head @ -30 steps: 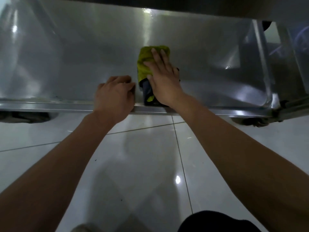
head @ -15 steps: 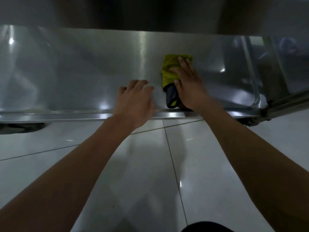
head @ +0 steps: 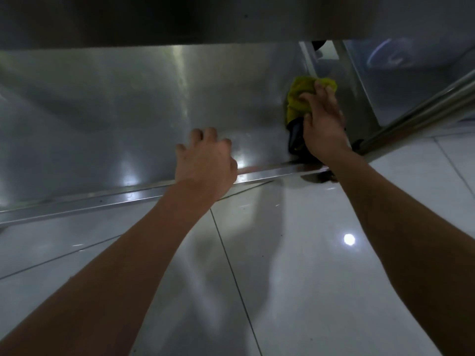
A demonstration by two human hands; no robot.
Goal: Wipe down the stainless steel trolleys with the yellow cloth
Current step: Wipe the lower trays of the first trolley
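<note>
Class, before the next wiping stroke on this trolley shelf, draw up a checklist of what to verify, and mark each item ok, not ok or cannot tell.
1. Yellow cloth under right hand: ok.
2. Cloth lies on the shelf: ok.
3. Left hand braces at the front rim: ok.
4. Room to wipe further right: not ok, the corner post is close.
5. Shelf already clean: cannot tell, glare.

Upright post [head: 309,65] beside cloth [head: 299,101]

cloth [head: 299,104] on shelf [head: 115,119], far right
</note>
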